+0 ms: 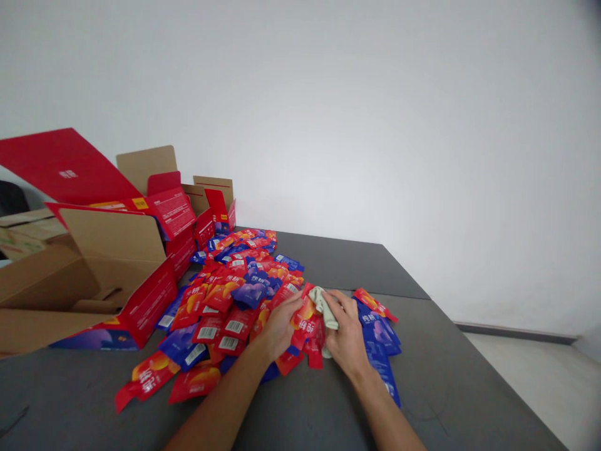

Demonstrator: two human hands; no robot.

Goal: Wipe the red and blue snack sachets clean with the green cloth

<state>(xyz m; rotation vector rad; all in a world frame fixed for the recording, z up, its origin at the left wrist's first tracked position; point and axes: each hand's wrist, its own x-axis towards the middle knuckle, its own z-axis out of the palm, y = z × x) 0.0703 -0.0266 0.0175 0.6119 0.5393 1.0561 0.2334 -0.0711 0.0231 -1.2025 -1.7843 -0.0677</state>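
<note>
A big heap of red and blue sachets [237, 291] lies spread over the dark grey table [441, 382]. My left hand [278, 327] rests on the heap and pinches a red sachet [307, 322] at its left edge. My right hand [346, 338] is closed on a pale crumpled cloth [325, 307], which it presses against that same red sachet. Several blue sachets [382, 338] lie just right of my right hand.
An open red and brown cardboard box [101, 275] stands at the left, its flaps up. Smaller open red boxes [206, 213] stand behind the heap. A white wall closes the back. The table's right edge drops to a light floor [530, 369].
</note>
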